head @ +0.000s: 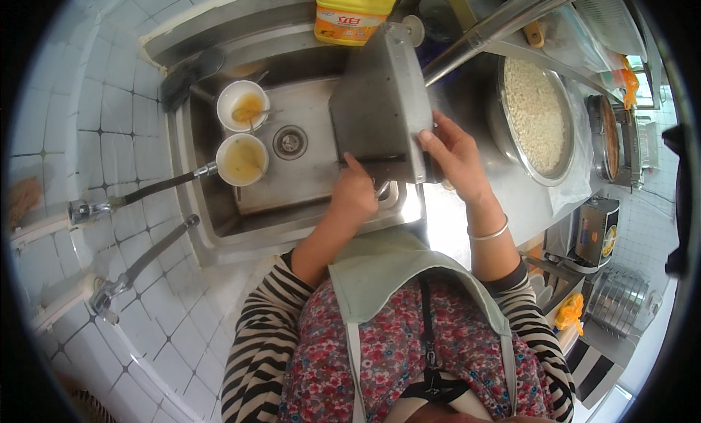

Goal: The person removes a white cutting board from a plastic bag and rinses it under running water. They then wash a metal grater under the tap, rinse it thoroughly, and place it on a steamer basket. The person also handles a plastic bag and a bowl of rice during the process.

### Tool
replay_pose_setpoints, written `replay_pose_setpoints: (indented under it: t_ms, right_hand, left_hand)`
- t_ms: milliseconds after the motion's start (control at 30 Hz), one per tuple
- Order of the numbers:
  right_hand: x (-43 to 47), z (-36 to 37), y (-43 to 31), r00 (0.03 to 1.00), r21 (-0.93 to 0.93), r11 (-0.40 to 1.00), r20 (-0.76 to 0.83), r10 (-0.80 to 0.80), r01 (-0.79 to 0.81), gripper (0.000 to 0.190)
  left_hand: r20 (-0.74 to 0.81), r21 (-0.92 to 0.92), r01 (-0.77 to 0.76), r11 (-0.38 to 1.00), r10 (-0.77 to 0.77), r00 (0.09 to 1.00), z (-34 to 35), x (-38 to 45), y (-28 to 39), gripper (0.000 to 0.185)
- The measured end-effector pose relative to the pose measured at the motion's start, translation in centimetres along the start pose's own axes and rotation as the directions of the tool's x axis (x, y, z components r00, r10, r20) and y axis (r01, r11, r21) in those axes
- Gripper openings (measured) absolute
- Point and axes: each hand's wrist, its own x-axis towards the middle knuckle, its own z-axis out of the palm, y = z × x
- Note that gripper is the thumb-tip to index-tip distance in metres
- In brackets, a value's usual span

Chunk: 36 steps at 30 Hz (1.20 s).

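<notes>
A rectangular stainless steel pan or box (pixel 378 99) stands tilted over the right part of the metal sink (pixel 296 204). My right hand (pixel 457 154) grips its right rim, thumb on the near face and fingers behind. My left hand (pixel 355 190) is at its lower left corner, index finger extended beside a thin dark bar on the metal; the other fingers are curled, and whether they hold anything is unclear. Two white bowls stand left of the drain, the upper bowl (pixel 242 105) with yellowish food and a spoon, the lower bowl (pixel 242 160) with yellowish liquid.
A yellow detergent jug (pixel 353 15) stands behind the sink. Black hose taps (pixel 164 187) reach in from the tiled wall at left. On the counter at right is a large metal basin (pixel 536 121) of pale granular food. A metal pole (pixel 482 36) and shelf stand above it.
</notes>
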Motion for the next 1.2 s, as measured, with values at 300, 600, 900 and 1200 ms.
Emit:
replay_pose_setpoints:
  t_ms: [300, 600, 900, 1200]
  right_hand:
    - [0.8, -2.2, 0.7, 0.998, 0.017, 1.000, 0.060, -0.007, 0.006, 0.072]
    - [0.6, -2.1, -0.2, 0.998, -0.296, 0.953, 0.007, -0.070, 0.068, 0.091]
    - [0.9, -1.4, -1.5, 0.944, -0.578, 0.786, -0.078, -0.321, 0.220, 0.089]
    - [0.1, -2.1, -0.8, 0.960, -0.463, 0.867, -0.103, -0.259, 0.184, 0.087]
  left_hand:
    - [0.107, 0.007, 0.074, 0.997, -0.074, 0.991, 0.5, 1.2, 0.6, 0.089]
    - [-0.022, -0.091, 0.026, 0.995, -0.028, 0.999, -0.9, -0.6, 0.7, 0.106]
    - [-0.053, -0.174, -0.022, 0.984, 0.013, 0.999, 0.5, -2.0, -0.6, 0.115]
    - [-0.245, -0.064, -0.218, 0.974, 0.197, 0.949, -0.1, -0.9, -1.0, 0.103]
